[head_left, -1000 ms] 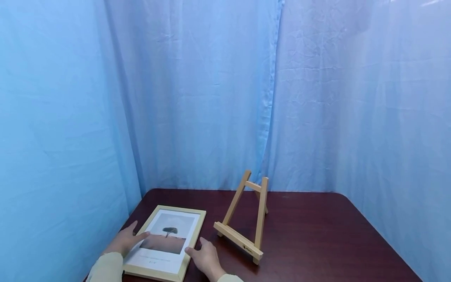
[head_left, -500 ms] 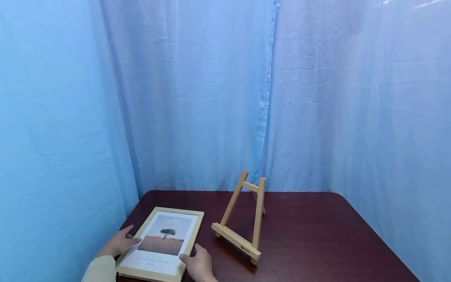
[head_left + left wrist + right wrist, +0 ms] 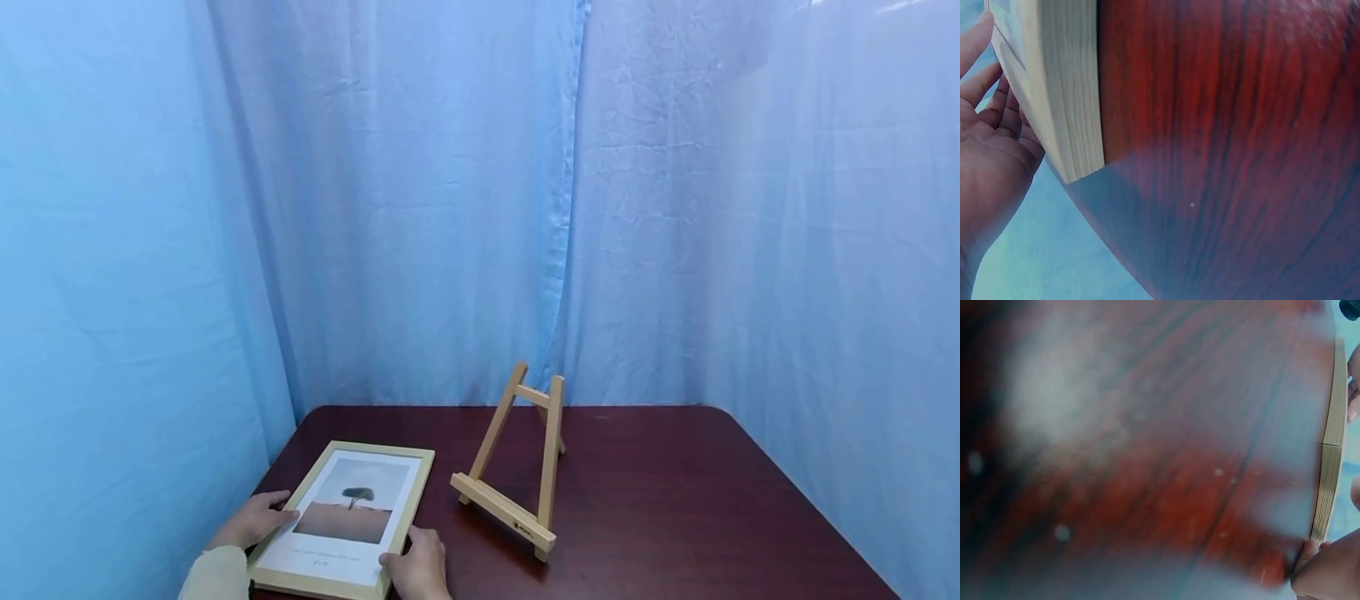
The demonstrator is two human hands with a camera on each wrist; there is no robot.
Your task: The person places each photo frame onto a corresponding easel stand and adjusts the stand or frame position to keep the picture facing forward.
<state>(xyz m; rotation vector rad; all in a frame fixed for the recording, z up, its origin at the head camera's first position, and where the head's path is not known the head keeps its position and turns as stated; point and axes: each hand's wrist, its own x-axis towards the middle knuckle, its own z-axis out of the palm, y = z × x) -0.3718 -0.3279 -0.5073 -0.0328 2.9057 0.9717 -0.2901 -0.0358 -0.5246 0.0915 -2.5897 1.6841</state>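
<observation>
A picture frame (image 3: 322, 563) with a pale wooden border and a tree print lies face up at the table's left side. My left hand (image 3: 251, 521) grips its left edge, thumb on top of the border. In the left wrist view, that hand's fingers (image 3: 1007, 112) sit against the side of the frame (image 3: 1069, 94). My right hand (image 3: 420, 565) holds the right edge near the front corner, its thumb over the border. Only part of the right hand (image 3: 1335, 569) shows in the right wrist view. A small wooden easel (image 3: 547, 467) stands right of the frame, touched by neither hand.
Everything rests on a dark red-brown table (image 3: 675, 500) with rounded far corners. Light blue curtains (image 3: 450, 208) hang behind it and along both sides. The easel's front ledge faces the near side, with a gap between it and the frame.
My spread fingers have drawn in and taken hold of the frame's two sides. The right hand has come nearer the front corner. Frame and easel appear slightly farther left as the head view shifted.
</observation>
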